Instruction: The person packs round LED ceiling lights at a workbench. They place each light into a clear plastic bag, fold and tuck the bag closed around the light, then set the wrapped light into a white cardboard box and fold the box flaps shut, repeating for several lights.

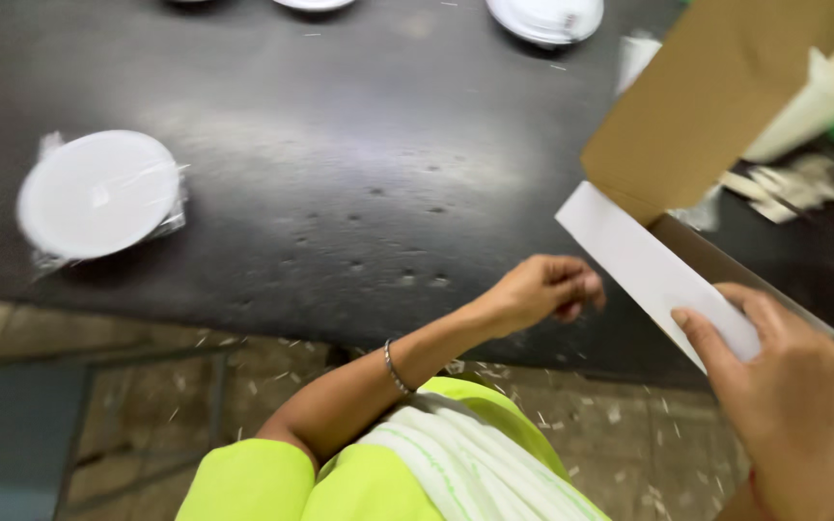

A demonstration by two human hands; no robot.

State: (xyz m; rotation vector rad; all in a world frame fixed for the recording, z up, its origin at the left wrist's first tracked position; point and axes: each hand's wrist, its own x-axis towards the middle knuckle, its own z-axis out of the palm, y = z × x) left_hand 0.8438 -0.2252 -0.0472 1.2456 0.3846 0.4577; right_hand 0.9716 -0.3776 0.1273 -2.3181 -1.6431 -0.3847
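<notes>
1. Head view: right hand (792, 405) clamps the near end of an open cardboard box (663, 270), thumb on top of the white outer wall, fingers wrapped under and out of sight. Left hand (544, 289) is curled shut in a loose fist just left of the box, not touching it; can't tell if anything is inside the fist.
2. Box sits at the black table (340, 183) edge, between and above both hands. Brown flap (716, 87) stands up and away from the right hand.
3. Handling, judged: thin carton, light, stiff along the walls but flexes at creases; smooth white face may slip. Best hold is a wall edge or corner, as gripped now.
4. Long axis runs diagonally, from the right hand up-left; open mouth faces up-right.
5. Well left of the left hand: round white disc in clear plastic wrap (98, 195). More white round parts (544, 19) at the far edge.
</notes>
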